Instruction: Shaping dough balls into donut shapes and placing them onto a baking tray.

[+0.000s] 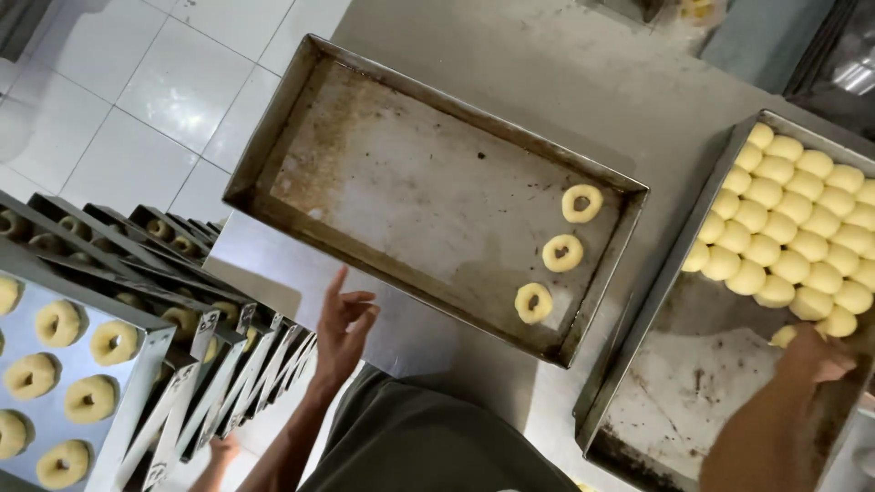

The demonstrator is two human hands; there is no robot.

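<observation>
- At the far left, well left of the middle tray, a metal rack (182,364) holds stacked trays of ring-shaped dough pieces (91,396); the top rack tray (137,333) carries pale yellow rings in rows.
- Small grey metal tags (209,322) sit on the rack's tray ends, each rectangular and tilted, lined up in a row toward the middle tray.
- The left hand (342,333) is raised just below the middle tray's near rim, fingers spread and loose, grasping nothing and touching nothing.
- A second hand (221,448) shows low beside the rack; what it holds cannot be told.
- The middle tray (383,173), a stained rectangular metal pan, lies tilted across the steel desk (547,73), its left corner over the white tiled floor (155,82).
- Three dough rings (561,252) lie in a slanted line at the middle tray's right end, apart from each other.
- Right of the middle tray, nearly touching it, a second tray (674,392) holds tightly packed round dough balls (802,228) in its upper part; its lower part is bare and stained.
- The right hand (816,355) rests at the lower edge of the ball cluster, closed around one dough ball (784,335).
</observation>
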